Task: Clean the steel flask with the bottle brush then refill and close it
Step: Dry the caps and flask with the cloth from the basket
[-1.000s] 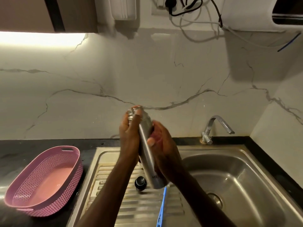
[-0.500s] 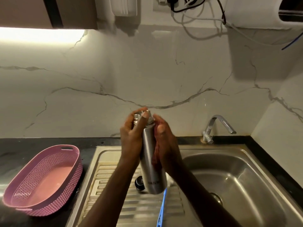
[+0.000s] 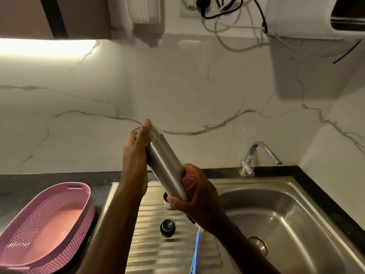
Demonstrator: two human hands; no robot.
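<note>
here the brushed steel flask [image 3: 166, 167] tilts, uncapped; left hand [image 3: 136, 149] fingers grip its neck, right hand [image 3: 197, 196] its base.

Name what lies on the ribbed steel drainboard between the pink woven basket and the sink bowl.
In the head view, a small black flask cap and a blue-handled bottle brush.

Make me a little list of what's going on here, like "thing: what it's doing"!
steel flask: tilted, open mouth up and to the left, held over the draining board
left hand: grips the flask near its mouth
right hand: holds the flask's bottom with a red scrubber
black cap: off, lying on the draining board
bottle brush: blue handle on the draining board
pink basket: on the counter, left
tap: no water seen running
</note>
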